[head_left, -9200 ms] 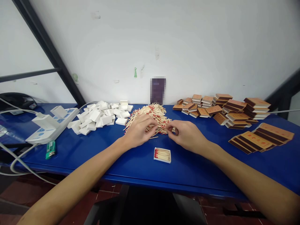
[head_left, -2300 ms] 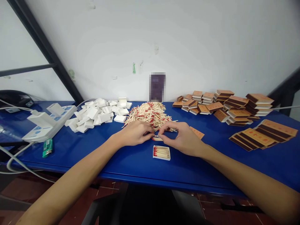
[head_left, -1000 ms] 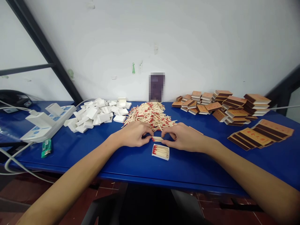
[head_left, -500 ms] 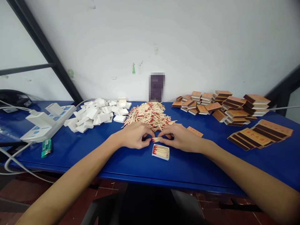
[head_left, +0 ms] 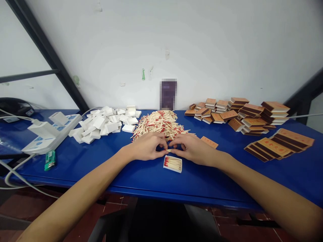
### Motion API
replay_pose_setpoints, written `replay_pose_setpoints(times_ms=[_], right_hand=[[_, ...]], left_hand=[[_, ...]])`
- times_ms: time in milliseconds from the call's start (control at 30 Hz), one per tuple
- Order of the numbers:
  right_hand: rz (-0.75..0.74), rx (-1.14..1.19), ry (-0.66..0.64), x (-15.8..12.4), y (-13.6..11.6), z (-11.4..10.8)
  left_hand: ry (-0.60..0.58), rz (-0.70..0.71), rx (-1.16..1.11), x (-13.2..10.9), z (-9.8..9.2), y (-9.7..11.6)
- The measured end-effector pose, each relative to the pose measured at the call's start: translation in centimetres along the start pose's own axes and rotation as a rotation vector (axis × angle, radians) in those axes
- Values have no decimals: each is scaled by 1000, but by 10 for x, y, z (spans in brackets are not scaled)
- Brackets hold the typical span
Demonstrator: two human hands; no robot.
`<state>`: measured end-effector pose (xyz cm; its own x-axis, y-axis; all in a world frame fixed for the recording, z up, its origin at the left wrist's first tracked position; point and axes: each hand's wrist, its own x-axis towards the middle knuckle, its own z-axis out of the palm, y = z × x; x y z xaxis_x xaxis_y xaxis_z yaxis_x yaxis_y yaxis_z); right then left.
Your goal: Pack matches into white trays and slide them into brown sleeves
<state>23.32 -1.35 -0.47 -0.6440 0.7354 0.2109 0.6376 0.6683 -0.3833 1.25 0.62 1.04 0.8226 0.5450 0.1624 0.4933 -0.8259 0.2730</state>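
Note:
Between my fingertips is a small bunch of matches (head_left: 169,151), held level and mostly covered. My left hand (head_left: 150,146) pinches its left end, and my right hand (head_left: 188,147) pinches the right end. Just below them on the blue table lies a white matchbox tray (head_left: 173,171), with matches inside whose red heads point left. Behind both hands rises a large loose pile of matches (head_left: 158,122). A flat orange matchbox sleeve (head_left: 209,142) lies beyond my right wrist.
White matchbox trays (head_left: 101,122) are heaped at left. Orange and brown matchboxes (head_left: 252,116) are stacked at right, with flattened sleeves (head_left: 275,147) in front. A power strip (head_left: 54,136) with plugs, cables and a green packet (head_left: 50,160) sit far left. A pixelated dark object (head_left: 168,94) stands against the wall.
My fingertips have closed in around the bunch, so less of the matches shows and their red heads are now covered. The tray has stayed put.

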Motion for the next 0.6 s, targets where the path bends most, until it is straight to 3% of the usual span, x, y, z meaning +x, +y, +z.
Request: replay_pose_setpoints(times_ms=[600], right_hand=[[-25,-118,21,-1,3,7]], left_hand=[[9,13,132,3,3,1]])
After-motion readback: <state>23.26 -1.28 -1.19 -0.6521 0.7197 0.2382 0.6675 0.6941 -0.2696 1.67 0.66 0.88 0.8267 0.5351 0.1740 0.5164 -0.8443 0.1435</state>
